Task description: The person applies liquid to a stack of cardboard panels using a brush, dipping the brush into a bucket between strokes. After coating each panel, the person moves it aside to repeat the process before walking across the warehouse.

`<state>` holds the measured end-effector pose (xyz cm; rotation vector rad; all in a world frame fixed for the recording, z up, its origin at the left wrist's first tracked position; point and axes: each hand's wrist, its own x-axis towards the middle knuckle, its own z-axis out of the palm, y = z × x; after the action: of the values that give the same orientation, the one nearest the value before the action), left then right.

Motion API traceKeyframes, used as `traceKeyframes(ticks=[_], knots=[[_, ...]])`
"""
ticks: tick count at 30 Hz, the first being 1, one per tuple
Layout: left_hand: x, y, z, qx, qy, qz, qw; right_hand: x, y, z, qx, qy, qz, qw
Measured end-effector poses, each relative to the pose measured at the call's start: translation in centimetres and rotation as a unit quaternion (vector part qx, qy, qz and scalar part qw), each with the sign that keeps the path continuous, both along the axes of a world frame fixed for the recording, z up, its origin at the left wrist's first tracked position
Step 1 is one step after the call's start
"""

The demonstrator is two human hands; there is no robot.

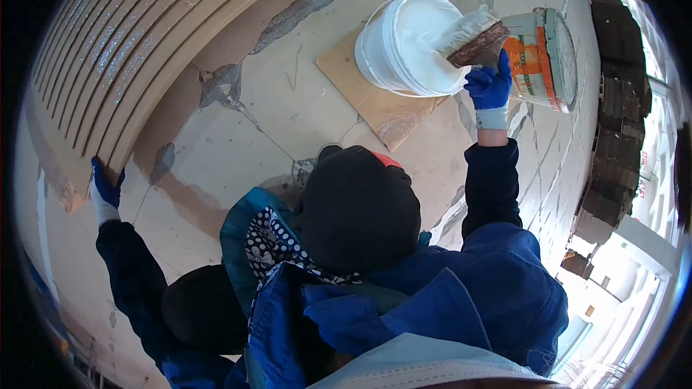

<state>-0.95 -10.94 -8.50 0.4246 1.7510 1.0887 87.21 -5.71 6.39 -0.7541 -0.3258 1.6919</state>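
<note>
Head view: looks straight down over the person's black cap [358, 209] and blue jacket to a cracked, patched floor [288, 108].
Landmark: a white bucket [375, 57] with white paste inside, standing on a flat brown board [375, 108] on the floor.
Right hand [489, 86]: blue-gloved, at the bucket's right rim, arm stretched forward from the body.
Right grip: fingers wrapped tightly round the handle of a wide brush [472, 34]; nothing else is in that hand.
Brush: tilted over the right side of the bucket's mouth, its pale bristles coated white and pointing in over the paste; whether the bristles touch the paste cannot be told.
Left hand [106, 186]: blue-gloved, well apart from the bucket, far to its left and nearer the person.
Left grip: the hand lies on the near end of a stack of long wooden slats [144, 36]; whether the fingers close round the edge cannot be told.
Slats: side by side, running diagonally, left of the bucket with bare floor between.
Orange-labelled tub [540, 57]: just right of the bucket, lying on its side, behind the right hand.
Dark stacked pieces [613, 101]: further right of the tub, along the edge of the floor.
</note>
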Motion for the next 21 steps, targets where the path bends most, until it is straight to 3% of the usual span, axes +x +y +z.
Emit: traceKeyframes(ticks=[2,4,5,6,7,8,9,10,11,12,14,16,18,19,20,21], knots=[[-0.9,-0.1,-0.7,0.002,-0.015,-0.014,1.000,-1.9,-0.2,1.8,0.018,-0.011,-0.002,1.000],[-1.9,-0.1,-1.5,0.004,-0.031,-0.028,0.999,-7.0,-0.6,4.4,0.027,-0.199,-0.267,0.943],[-2.2,0.0,-1.8,-0.002,-0.026,-0.022,0.999,-7.8,-0.8,5.2,0.110,-0.217,-0.198,0.949],[-2.5,0.0,-2.1,-0.008,-0.020,-0.014,1.000,-8.7,-1.2,5.9,0.112,-0.218,-0.198,0.949],[-2.5,0.0,-2.1,-0.007,-0.020,-0.013,1.000,-10.4,-1.7,6.9,0.120,-0.439,-0.170,0.874],[-2.4,0.0,-2.1,-0.003,-0.026,-0.013,1.000,-11.9,-1.9,7.2,0.122,-0.636,-0.133,0.751],[-2.3,0.0,-2.0,0.001,-0.031,-0.012,0.999,-12.7,-1.9,6.5,0.192,-0.601,-0.144,0.762],[-2.0,-0.1,-1.7,0.002,-0.030,-0.008,0.999,-12.0,-1.9,5.0,0.205,-0.634,-0.141,0.732],[-1.2,-0.1,-0.9,0.002,-0.011,-0.017,1.000,-11.5,-1.8,4.4,0.280,-0.804,-0.108,0.514],[-0.3,-0.1,-0.1,0.002,0.008,-0.025,1.000,-11.0,-1.7,3.8,0.332,-0.906,-0.068,0.253],[4.7,0.8,4.8,-0.001,-0.043,0.034,0.998,-10.7,-1.9,3.5,0.325,-0.907,-0.024,0.269],[5.9,1.7,5.7,-0.002,-0.096,0.091,0.991,-9.9,-2.3,3.3,0.315,-0.906,0.020,0.281],[4.6,1.9,4.5,0.009,-0.123,0.070,0.990,-9.1,-2.4,3.0,0.325,-0.917,0.017,0.230],[4.1,2.2,3.7,0.021,-0.131,0.078,0.988,-9.4,-2.4,3.6,0.294,-0.921,0.045,0.251],[3.2,2.4,3.0,0.035,-0.134,0.095,0.986,-8.3,-2.4,3.2,0.294,-0.887,0.044,0.354],[1.5,2.1,-0.1,0.093,-0.105,0.077,0.987,-8.2,-2.4,3.4,0.337,-0.906,0.021,0.257]])
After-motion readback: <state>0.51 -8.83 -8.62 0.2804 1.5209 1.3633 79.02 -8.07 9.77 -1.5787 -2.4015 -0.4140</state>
